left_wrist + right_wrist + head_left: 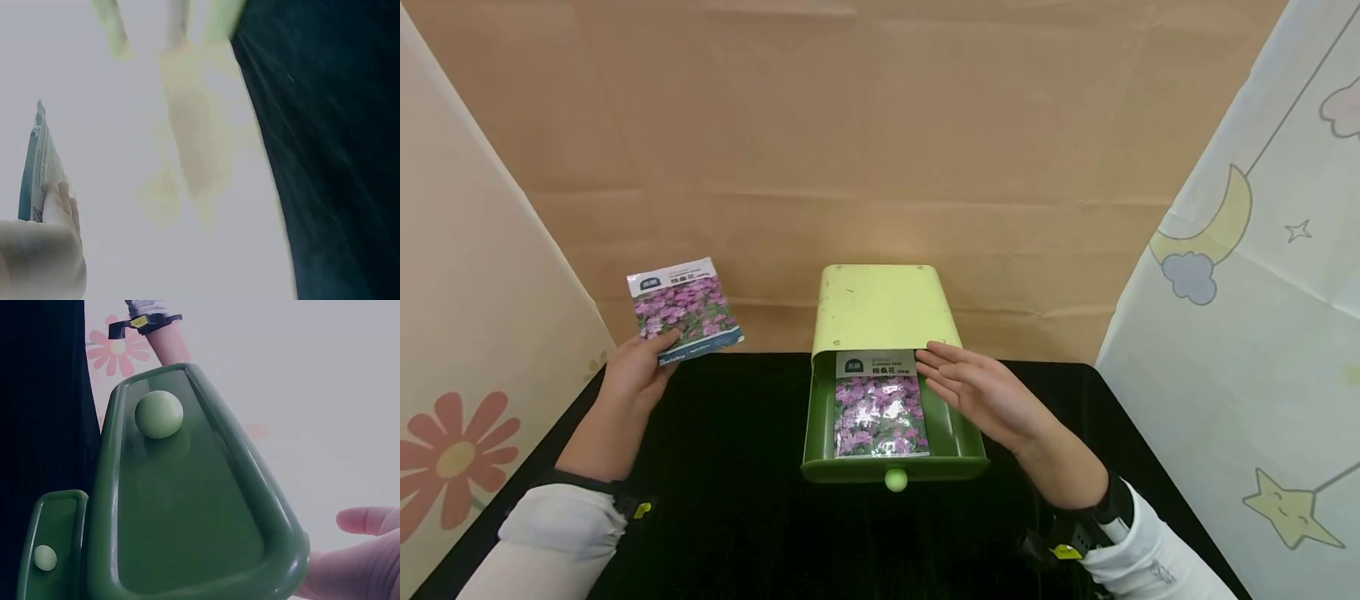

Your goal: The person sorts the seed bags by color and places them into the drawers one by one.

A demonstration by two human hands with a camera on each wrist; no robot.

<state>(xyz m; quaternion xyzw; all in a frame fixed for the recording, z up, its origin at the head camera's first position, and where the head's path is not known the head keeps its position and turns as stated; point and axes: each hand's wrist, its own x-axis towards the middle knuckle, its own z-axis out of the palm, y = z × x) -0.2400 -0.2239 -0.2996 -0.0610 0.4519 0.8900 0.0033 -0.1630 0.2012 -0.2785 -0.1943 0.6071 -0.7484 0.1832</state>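
My left hand (636, 371) pinches a flower seed packet (685, 308) by its lower edge, raised at the left with its pink-flower picture showing. Seen edge-on in the left wrist view, the same packet (39, 165) stands up from the thumb and fingers. A matching seed packet (880, 417) lies face up in the pulled-out green drawer (955, 454). My right hand (981, 387) reaches over the drawer's right side, fingers straight, fingertips right at that packet's upper right edge. The round knob (159, 414) and drawer front (181, 506) fill much of the right wrist view.
A pale yellow-green cabinet (883, 308) houses the drawer. A smaller drawer front (65, 537) with its own knob shows beside the large one in the right wrist view. The dark tabletop (730, 500) is bounded by a brown paper backdrop (880, 125) and printed side panels (1247, 375).
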